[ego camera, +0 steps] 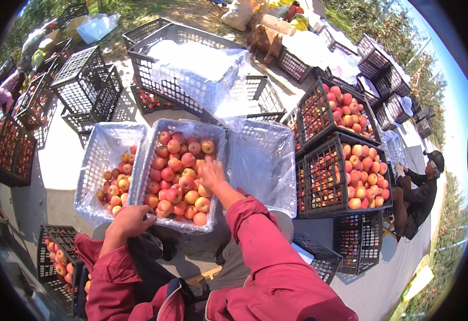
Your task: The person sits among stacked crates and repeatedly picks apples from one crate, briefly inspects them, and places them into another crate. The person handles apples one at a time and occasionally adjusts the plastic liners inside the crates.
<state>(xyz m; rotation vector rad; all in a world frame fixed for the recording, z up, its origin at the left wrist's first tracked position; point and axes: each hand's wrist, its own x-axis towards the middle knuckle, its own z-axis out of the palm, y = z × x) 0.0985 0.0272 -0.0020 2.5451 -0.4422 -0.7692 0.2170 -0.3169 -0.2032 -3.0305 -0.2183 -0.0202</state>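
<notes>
Red and yellow apples [175, 172] fill a plastic-lined crate [190, 125] directly before me. My right hand [213, 174] reaches into its right side, fingers bent over the apples; whether it grips one is hidden. My left hand [131, 222] rests by the crate's near left corner, thumb pointing at the apples, and whether it holds anything cannot be seen. To the left, a lined crate [91, 160] has smaller apples [117, 184] heaped along its right side. On the right stands a lined crate [260, 172] with no apples visible in it.
Stacked black crates of apples [322, 180] stand close at right, and a seated person [418, 192] is beyond them. A large crate draped with plastic film [169, 32] lies ahead. More black crates [83, 80] are at left, with people at the far left edge. An apple crate [59, 248] sits lower left.
</notes>
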